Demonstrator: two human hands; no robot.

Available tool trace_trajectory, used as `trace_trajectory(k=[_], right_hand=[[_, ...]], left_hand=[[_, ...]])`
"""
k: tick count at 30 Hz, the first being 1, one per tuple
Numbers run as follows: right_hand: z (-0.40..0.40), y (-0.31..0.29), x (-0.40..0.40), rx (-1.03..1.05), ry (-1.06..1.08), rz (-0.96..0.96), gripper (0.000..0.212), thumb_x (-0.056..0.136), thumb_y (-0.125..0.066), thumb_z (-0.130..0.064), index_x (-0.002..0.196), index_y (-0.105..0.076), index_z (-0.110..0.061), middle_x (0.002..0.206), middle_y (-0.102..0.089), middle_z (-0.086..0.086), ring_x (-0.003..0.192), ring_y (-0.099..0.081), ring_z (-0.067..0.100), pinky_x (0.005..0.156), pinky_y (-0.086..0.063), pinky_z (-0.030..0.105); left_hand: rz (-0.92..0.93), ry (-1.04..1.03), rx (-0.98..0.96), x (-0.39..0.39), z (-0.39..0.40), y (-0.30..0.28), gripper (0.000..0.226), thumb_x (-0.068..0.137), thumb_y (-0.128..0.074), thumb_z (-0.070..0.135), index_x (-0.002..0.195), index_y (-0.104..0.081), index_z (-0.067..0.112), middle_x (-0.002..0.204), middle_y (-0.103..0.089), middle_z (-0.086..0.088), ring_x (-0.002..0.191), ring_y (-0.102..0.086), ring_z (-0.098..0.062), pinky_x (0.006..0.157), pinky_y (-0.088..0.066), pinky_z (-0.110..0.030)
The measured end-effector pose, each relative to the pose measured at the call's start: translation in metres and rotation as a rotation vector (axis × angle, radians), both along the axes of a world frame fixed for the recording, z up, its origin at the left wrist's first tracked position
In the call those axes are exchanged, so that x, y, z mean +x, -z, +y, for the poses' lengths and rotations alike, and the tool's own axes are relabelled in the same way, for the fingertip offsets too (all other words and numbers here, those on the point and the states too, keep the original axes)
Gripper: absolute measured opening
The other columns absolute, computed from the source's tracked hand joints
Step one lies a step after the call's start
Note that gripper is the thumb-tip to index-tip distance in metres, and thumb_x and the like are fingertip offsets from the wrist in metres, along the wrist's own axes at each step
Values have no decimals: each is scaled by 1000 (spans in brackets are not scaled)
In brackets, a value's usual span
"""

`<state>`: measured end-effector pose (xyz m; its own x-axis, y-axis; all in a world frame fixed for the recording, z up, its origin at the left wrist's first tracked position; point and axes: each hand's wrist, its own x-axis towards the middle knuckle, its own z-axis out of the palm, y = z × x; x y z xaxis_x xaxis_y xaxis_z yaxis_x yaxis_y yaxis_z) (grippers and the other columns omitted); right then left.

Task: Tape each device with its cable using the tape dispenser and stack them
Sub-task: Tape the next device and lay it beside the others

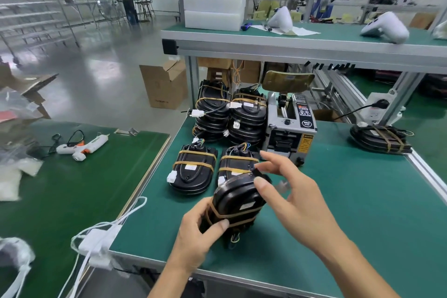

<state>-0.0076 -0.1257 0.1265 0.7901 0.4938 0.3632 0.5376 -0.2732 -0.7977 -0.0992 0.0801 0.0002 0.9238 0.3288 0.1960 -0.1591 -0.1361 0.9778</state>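
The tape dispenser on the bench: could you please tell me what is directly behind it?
Behind the tape dispenser a chair backrest shows; the seat and legs are hidden by it.

Left grip (205, 225) curls closed around something, while the right grip (287, 186) hovers with fingers spread.

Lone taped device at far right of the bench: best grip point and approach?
Probably from above, fingers across the short width of the lone taped device, between its tape bands. It lies flat on the mat, its near and left sides open; the tape dispenser stands well left.
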Motion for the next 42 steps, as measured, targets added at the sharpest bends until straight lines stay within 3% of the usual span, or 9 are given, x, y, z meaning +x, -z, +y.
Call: trace_trajectory(k=[5,10,14,17,23,27,32,37,42], right_hand=[[18,1,4,185,-150,373,35,91,-68,-41,125,-66,-47,123,-74,-13,122,-65,4,107,-48,35],[31,8,-2,191,-65,340,31,98,-68,-28,125,-66,-45,121,-73,-18,120,-63,-1,108,-49,40],[36,11,-5,174,-2,305,35,99,-68,-32,128,-61,-48,120,-71,-23,111,-64,-4,102,-49,35],[39,11,-8,176,8,285,38,95,-67,-40,130,-58,-52,120,-70,-27,100,-62,-9,94,-45,26],[42,14,-9,294,-81,359,36,94,-64,-42,129,-64,-47,131,-69,-17,129,-58,3,108,-44,32],[41,9,-5,440,-143,524,34,95,-61,-40,126,-71,-30,129,-73,-4,122,-65,9,94,-50,16],[31,-3,3,541,-200,729,43,97,-59,-46,118,-78,-14,126,-73,9,123,-65,19,104,-43,35],[26,-16,9,500,-232,908,63,88,-53,-57,117,-76,-6,127,-73,11,116,-69,17,99,-43,36],[29,-20,7,419,-171,883,67,85,-56,-60,110,-78,-1,122,-75,12,109,-70,20,107,-45,39]], left_hand=[[-48,-74,-62,0,2,3,40,83,-67,24,123,-74,22,112,-78,-13,109,-71,-37,96,-58,-53],[-93,-107,-87,2,-1,3,49,82,-64,22,130,-71,22,119,-77,-12,114,-71,-33,98,-58,-58],[-161,-203,-56,1,-5,1,67,81,-65,24,147,-57,25,142,-68,-4,135,-62,-31,113,-50,-49],[-271,-330,31,0,-9,-16,58,86,-61,28,144,-55,26,139,-66,6,138,-58,-28,118,-44,-34],[-344,-548,114,14,-18,-84,17,102,-59,38,117,-68,34,114,-74,10,114,-70,-24,98,-54,-33],[-216,-423,237,27,-16,-106,13,101,-63,37,110,-70,31,104,-74,16,106,-72,-11,91,-55,-24],[-176,-266,322,24,-24,-93,31,93,-73,34,122,-62,33,117,-69,22,118,-67,-6,99,-50,-15],[-237,-252,282,21,-24,-83,46,89,-77,39,128,-54,35,124,-67,21,123,-67,-10,100,-50,-14],[-286,-290,325,17,-24,-75,49,88,-83,40,127,-54,39,122,-65,20,116,-69,-10,94,-52,-15]])
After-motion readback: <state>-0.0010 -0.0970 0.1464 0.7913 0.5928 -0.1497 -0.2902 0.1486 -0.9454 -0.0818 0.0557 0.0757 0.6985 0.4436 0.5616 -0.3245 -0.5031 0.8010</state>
